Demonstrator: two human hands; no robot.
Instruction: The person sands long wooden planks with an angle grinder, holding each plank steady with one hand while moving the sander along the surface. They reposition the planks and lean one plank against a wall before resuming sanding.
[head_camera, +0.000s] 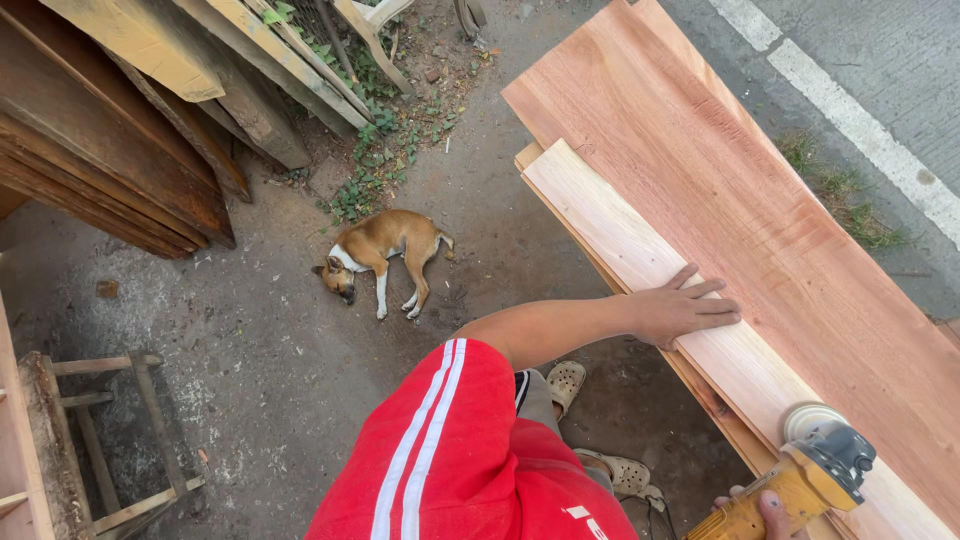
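- A yellow angle grinder (800, 475) with a round pale sanding disc rests disc-down on the near end of the pale plank (640, 255), close to the stack's near edge.
- The right hand (765, 508) shows only at the picture's bottom edge, fingers wrapped tight around the grinder's yellow body.
- The pale plank is long, narrow and light cream, smooth-faced, lying lengthwise along the near long edge of the wide reddish board (740, 190) beneath it.
- The left hand (680, 308) lies flat on the plank about midway along, palm down, fingers spread and straight, gripping nothing; its fingertips reach the seam where the plank meets the reddish board.
- Below the arm, a red garment with white stripes and two beige clogs (600, 430) on dusty concrete.
- Farther off, a tan and white dog (380, 255) lies on its side on the ground, well apart from the boards.
- Beyond it, weathered timber (150, 110) leans stacked at the far left corner.
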